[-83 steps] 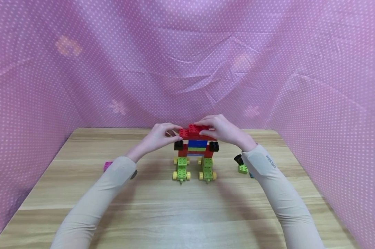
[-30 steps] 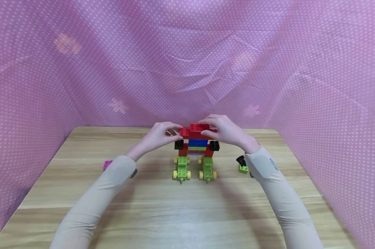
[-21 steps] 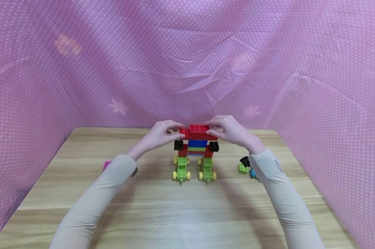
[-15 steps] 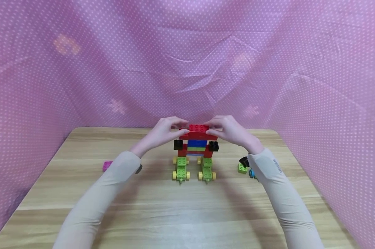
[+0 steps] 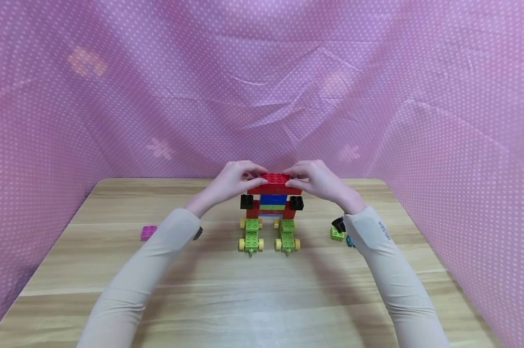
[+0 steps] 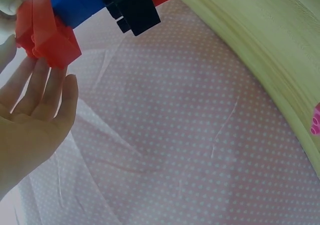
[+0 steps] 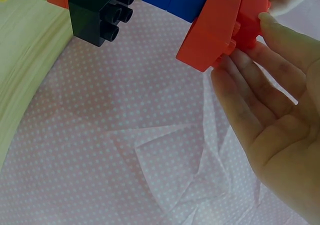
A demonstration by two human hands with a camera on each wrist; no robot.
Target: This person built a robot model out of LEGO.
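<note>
Two bare hands, long beige sleeves, small grey print on right cuff

Red top brick, green wheeled bases, white-dotted pink cloth.

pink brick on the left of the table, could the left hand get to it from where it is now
Probably yes. The pink brick lies alone on the bare table, beside the left sleeve, with nothing over it. But the left hand now pinches the red top brick and would have to let go first.
</note>
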